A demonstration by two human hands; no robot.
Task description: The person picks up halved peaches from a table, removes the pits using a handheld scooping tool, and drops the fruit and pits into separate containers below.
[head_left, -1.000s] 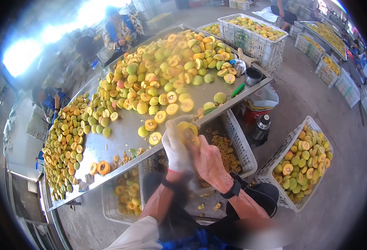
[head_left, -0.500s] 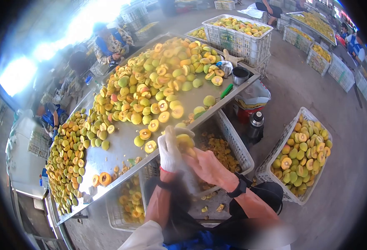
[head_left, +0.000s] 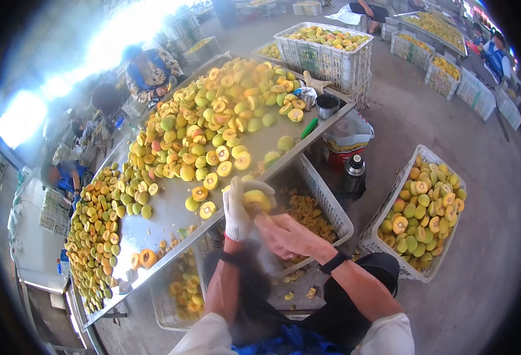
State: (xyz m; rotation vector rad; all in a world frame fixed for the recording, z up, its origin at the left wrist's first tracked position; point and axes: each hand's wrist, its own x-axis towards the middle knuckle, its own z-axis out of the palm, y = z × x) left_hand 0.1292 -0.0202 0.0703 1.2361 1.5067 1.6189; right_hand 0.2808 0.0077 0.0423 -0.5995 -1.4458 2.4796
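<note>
My left hand [head_left: 235, 214], in a white knitted glove, is closed around a yellow peach [head_left: 257, 201] just over the near edge of the metal table [head_left: 171, 204]. My bare right hand [head_left: 293, 236] meets the peach from the lower right, its fingers curled in a pinch. Whatever those fingers grip is hidden or too small to make out. Cut peach halves [head_left: 225, 168] lie on the table close beyond my left hand, some with the reddish centre facing up. Below my hands, a crate [head_left: 331, 207] holds orange-brown scraps.
A crate of peach halves [head_left: 361, 236] stands on the floor at right. A thermos [head_left: 354, 171], a red-and-white bag [head_left: 349, 139], a dark cup [head_left: 328, 103] and a green-handled tool [head_left: 309, 128] are near the table's right end. A co-worker [head_left: 151, 71] sits across the table.
The view has shifted slightly. My left hand still holds the peach, while my right hand has turned, its fingers now more curled beside the fruit.
</note>
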